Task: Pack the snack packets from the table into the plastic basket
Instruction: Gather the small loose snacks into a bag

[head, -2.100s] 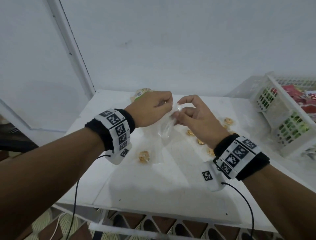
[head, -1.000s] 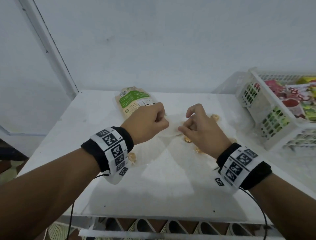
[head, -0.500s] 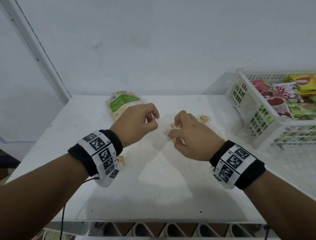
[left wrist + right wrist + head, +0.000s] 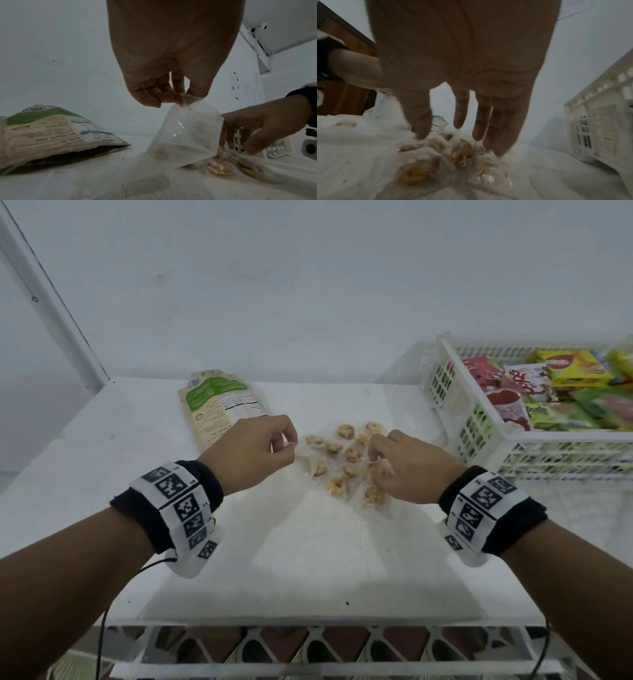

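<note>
Pinching one corner of the clear plastic bag of small golden wrapped snacks (image 4: 342, 463), left hand (image 4: 251, 455) lifts that edge off the white table (image 4: 325, 559); bag sits table centre. Right hand (image 4: 407, 470), fingers spread and nearly straight, tips touching the snack pile, grips nothing. Next likely: gather bag, carry to white plastic basket (image 4: 479, 419) at 2 o'clock. Green-beige packet (image 4: 219, 405) waits at 11 o'clock.

The plastic basket (image 4: 479, 392) ran off the head view's right edge. The right hand (image 4: 462, 56) was motion-blurred in its wrist view; its fingertips (image 4: 423, 134) possibly touched the clear snack packet (image 4: 453, 159). Print on the green-labelled packet (image 4: 219, 405) was unreadable.
</note>
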### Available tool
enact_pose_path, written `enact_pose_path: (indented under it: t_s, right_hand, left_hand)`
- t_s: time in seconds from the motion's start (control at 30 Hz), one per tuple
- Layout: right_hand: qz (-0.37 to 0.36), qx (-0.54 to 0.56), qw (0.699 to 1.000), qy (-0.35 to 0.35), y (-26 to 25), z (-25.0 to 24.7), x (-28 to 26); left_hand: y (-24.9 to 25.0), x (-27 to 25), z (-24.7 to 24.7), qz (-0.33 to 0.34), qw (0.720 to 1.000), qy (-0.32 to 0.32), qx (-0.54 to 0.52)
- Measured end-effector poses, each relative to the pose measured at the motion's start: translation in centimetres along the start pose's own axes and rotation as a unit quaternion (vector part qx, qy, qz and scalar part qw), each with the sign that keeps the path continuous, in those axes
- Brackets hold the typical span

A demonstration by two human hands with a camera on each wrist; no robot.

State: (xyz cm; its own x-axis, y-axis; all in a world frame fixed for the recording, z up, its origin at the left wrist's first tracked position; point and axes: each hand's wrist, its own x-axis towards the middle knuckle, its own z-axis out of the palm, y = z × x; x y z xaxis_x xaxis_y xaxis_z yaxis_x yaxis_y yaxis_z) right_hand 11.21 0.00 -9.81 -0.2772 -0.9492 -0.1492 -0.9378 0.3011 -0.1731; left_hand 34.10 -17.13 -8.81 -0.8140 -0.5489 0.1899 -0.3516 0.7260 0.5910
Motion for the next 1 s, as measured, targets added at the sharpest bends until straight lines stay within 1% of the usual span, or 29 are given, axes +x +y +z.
enact_pose_path:
  t_s: [0.07,0.17,0.27,0.37,0.6,0.83,1.0]
  right_hand:
    - [0.017,-0.022,0.998,-0.056,0.5,0.0,-0.4]
    - [0.034,-0.022,0.996,-0.083,0.6,0.3,-0.9]
    - [0.034,-0.046,0.995,-0.087,0.3,0.9,-1.3]
    - [0.019,-0.067,0.994,-0.087,0.2,1.3,-1.4]
    - [0.013,-0.053,0.994,-0.094,0.0,1.4,-1.9]
    - [-0.01,-0.034,0.996,-0.083,-0.1,2.0,-1.3]
    - [0.001,-0.051,0.994,-0.096,-0.3,2.2,-0.7]
  left_hand:
    - [0.4,0.0,0.3,-0.002,1.0,-0.002,0.015]
    - [0.7,0.1,0.6,-0.016,1.0,0.002,0.023]
    - [1.0,0.0,0.9,-0.025,0.999,0.012,0.016]
    - [1.2,-0.3,1.2,-0.034,0.999,0.024,0.007]
    - [1.1,-1.2,1.6,-0.057,0.998,0.026,0.006]
    - [1.5,-0.9,1.8,-0.057,0.998,0.033,-0.002]
    - [1.2,-0.8,1.9,-0.06,0.998,0.035,-0.001]
